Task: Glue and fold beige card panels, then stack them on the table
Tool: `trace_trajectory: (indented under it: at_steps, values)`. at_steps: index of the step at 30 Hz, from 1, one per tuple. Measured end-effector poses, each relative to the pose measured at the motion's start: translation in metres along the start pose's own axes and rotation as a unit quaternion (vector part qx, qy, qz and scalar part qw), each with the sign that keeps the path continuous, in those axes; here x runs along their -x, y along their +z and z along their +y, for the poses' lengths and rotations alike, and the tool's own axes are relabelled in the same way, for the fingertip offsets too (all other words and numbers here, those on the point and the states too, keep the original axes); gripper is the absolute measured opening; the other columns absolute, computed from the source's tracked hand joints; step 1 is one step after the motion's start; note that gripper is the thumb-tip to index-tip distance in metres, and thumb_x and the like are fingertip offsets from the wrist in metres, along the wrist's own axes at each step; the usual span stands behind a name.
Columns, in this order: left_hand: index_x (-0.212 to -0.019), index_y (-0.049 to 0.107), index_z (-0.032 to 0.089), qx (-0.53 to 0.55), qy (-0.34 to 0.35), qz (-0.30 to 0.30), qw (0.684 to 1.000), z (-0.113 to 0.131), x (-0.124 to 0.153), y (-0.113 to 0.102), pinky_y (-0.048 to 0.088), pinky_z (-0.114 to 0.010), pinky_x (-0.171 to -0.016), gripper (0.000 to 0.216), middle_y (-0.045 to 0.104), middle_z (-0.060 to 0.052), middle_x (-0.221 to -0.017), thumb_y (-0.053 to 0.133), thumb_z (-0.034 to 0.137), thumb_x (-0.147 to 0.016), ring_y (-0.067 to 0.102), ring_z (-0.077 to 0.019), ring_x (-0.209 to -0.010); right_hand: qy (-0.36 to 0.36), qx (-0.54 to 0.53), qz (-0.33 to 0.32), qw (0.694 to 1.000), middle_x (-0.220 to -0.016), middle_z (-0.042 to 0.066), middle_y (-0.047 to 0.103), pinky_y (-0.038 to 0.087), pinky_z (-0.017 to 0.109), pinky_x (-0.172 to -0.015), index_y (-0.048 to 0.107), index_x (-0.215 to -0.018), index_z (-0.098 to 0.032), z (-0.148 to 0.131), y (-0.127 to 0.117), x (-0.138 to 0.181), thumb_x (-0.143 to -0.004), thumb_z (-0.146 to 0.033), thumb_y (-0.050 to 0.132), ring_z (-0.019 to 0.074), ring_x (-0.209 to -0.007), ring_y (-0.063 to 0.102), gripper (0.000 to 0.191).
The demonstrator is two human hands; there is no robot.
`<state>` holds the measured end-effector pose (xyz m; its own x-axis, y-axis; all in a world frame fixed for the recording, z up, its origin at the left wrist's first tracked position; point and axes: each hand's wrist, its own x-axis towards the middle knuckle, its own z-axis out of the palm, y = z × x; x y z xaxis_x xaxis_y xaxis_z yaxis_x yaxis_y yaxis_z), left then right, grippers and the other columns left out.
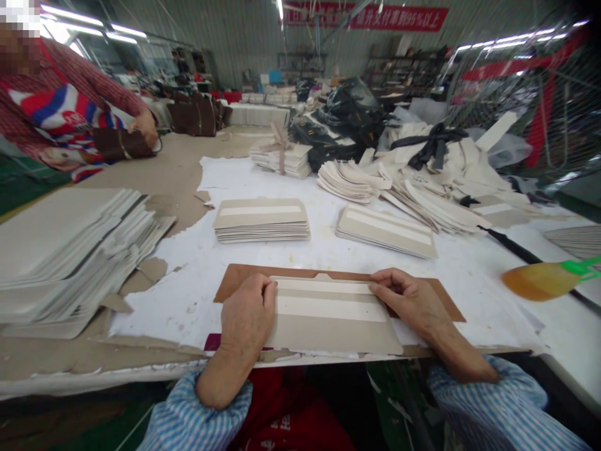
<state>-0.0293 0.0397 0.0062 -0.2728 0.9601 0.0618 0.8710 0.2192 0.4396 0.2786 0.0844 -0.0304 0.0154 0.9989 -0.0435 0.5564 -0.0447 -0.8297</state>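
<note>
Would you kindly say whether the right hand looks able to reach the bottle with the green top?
Probably yes: the right hand must first release the beige panel, but nothing upright seems to block the way to the bottle.

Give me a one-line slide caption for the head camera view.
The left hand and right hand hold a beige panel by its upper corners, partly covering a brown strip.

Blue and white striped sleeves (491, 404) — gathered at the cuffs (244, 396) — bare hands (248, 313), red garment (305, 398) with white lettering (284, 422).
</note>
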Motion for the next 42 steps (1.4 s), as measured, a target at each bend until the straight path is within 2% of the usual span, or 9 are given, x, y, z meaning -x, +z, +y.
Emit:
trace_trajectory:
  at_steps: [4,9,13,19,23,30,42]
  values:
    - [-0.1,0.067,0.021,-0.032,-0.002,-0.004,0.999,0.001,-0.001,0.004,0.041,-0.033,-0.074,0.012,0.077,-0.005,-0.101,0.057,0.027,-0.102,0.072,-0.0246,-0.093,-0.012,0.055,0.01,0.998,-0.073,0.003,0.071,0.046,0.031,-0.056,0.072,-0.095,-0.022,-0.002,0.0,0.0,-0.077,-0.058,0.064,0.0191,-0.06,0.061,0.04]
    - [-0.11,0.063,0.023,-0.057,-0.03,-0.015,0.998,0.001,0.0,0.005,0.039,-0.031,-0.068,0.012,0.074,-0.001,-0.091,0.062,0.032,-0.101,0.072,-0.0228,-0.083,-0.009,0.092,0.016,0.996,-0.074,0.003,0.072,0.047,0.033,-0.059,0.072,-0.096,-0.023,-0.003,-0.001,0.0,-0.077,-0.058,0.062,0.0211,-0.061,0.064,0.041]
    - [-0.108,0.063,0.024,-0.05,-0.035,-0.019,0.998,-0.002,0.001,0.005,0.04,-0.031,-0.067,0.011,0.071,0.001,-0.084,0.063,0.033,-0.101,0.071,-0.0213,-0.078,-0.004,0.104,0.018,0.994,-0.073,0.003,0.073,0.047,0.033,-0.058,0.073,-0.096,-0.023,-0.004,-0.002,0.0,-0.077,-0.058,0.064,0.0213,-0.059,0.064,0.041]
    - [-0.115,0.073,0.027,-0.064,0.058,-0.004,0.996,-0.007,0.002,0.008,0.046,-0.028,-0.074,0.02,0.073,-0.001,-0.101,0.059,0.026,-0.101,0.07,-0.0192,-0.093,-0.005,0.097,0.029,0.995,-0.072,0.002,0.072,0.045,0.032,-0.057,0.074,-0.096,-0.023,-0.003,-0.002,0.001,-0.077,-0.06,0.065,0.0205,-0.059,0.063,0.042]
    - [-0.11,0.078,0.029,-0.115,0.076,-0.003,0.99,-0.006,0.004,0.009,0.044,-0.03,-0.066,0.027,0.071,-0.002,-0.093,0.052,0.03,-0.104,0.068,-0.019,-0.081,-0.018,0.089,0.036,0.995,-0.072,0.002,0.071,0.046,0.032,-0.059,0.074,-0.097,-0.022,-0.003,-0.001,0.002,-0.079,-0.056,0.066,0.0202,-0.061,0.062,0.039]
    - [-0.115,0.077,0.028,-0.123,0.138,0.062,0.981,-0.025,0.001,0.016,0.039,-0.031,-0.06,0.033,0.072,-0.001,-0.094,0.046,0.038,-0.106,0.065,-0.0183,-0.073,-0.053,0.082,0.051,0.994,-0.068,0.0,0.066,0.043,0.031,-0.059,0.072,-0.095,-0.022,-0.009,0.002,0.002,-0.081,-0.049,0.068,0.0174,-0.059,0.057,0.031]
    - [-0.114,0.076,0.026,-0.137,0.155,0.09,0.974,-0.031,0.0,0.02,0.038,-0.031,-0.057,0.036,0.072,-0.002,-0.094,0.045,0.041,-0.106,0.065,-0.0192,-0.072,-0.059,0.085,0.064,0.993,-0.063,-0.003,0.062,0.04,0.03,-0.058,0.069,-0.088,-0.022,-0.014,0.004,0.004,-0.08,-0.041,0.071,0.0149,-0.054,0.051,0.021]
